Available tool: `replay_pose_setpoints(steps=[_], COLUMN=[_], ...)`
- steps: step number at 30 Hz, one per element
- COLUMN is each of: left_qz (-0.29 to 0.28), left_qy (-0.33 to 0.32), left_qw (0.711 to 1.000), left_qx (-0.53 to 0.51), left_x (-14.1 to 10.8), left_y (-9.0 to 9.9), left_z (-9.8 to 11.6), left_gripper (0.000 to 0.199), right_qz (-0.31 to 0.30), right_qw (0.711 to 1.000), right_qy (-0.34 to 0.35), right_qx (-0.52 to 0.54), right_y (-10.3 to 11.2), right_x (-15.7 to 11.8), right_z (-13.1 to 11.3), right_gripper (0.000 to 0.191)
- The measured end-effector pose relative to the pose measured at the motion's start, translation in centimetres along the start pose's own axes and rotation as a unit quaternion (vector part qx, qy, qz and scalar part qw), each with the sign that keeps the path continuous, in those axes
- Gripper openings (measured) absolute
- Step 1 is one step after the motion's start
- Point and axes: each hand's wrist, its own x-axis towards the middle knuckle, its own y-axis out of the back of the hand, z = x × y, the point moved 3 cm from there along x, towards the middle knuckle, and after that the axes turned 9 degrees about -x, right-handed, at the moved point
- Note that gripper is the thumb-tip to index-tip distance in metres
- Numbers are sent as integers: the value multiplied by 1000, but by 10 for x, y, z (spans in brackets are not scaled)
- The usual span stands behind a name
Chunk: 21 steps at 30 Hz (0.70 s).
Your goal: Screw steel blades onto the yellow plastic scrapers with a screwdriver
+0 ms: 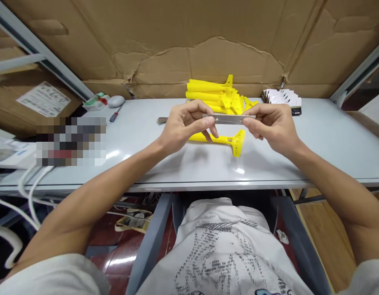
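Note:
A thin grey metal scraper blade [228,119] is held level above the table between both hands. My left hand [189,125] pinches its left end, and my right hand [271,125] has its right end between thumb and fingers. Just below lies one yellow plastic scraper handle [237,143], its wide head toward the right and part of its shaft behind my left hand. Farther back, several more yellow scraper handles [208,87] lie in a heap. The end of a small stack of thin strips [161,120] shows left of my left hand.
White-and-black cards or packets [283,100] stand fanned at the back right. A screwdriver [115,116], a pale rounded object [116,101] and a small box [95,102] sit at the back left. Cardboard [208,65] walls the back; white cables [31,192] hang left.

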Motion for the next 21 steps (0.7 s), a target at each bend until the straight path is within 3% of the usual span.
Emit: replay_pose_setpoints(steps=[5, 7, 9, 13, 16, 21], left_qz=[-9, -10, -2, 23, 40, 33], left_qy=[-9, -45, -122, -262, -281, -271], left_qw=[998, 992, 970, 894, 872, 859], left_qx=[56, 118, 212, 363, 398, 432], left_x=[-4, -6, -8, -10, -12, -13], left_y=[-4, -6, -6, 1, 10, 14], left_z=[3, 4, 4, -1, -5, -5], left_gripper=[34, 27, 21, 10, 10, 14], right_qz=[7, 19, 35, 52, 37, 45], right_qw=[999, 996, 992, 974, 969, 969], right_qy=[32, 59, 85, 152, 193, 170], right_qx=[-31, -56, -92, -158, -152, -173], right_y=[-2, -4, -5, -5, -6, -4], right_x=[-2, -3, -6, -10, -13, -17], right_z=[4, 2, -2, -14, -16, -6], right_gripper=[11, 9, 9, 9, 3, 12])
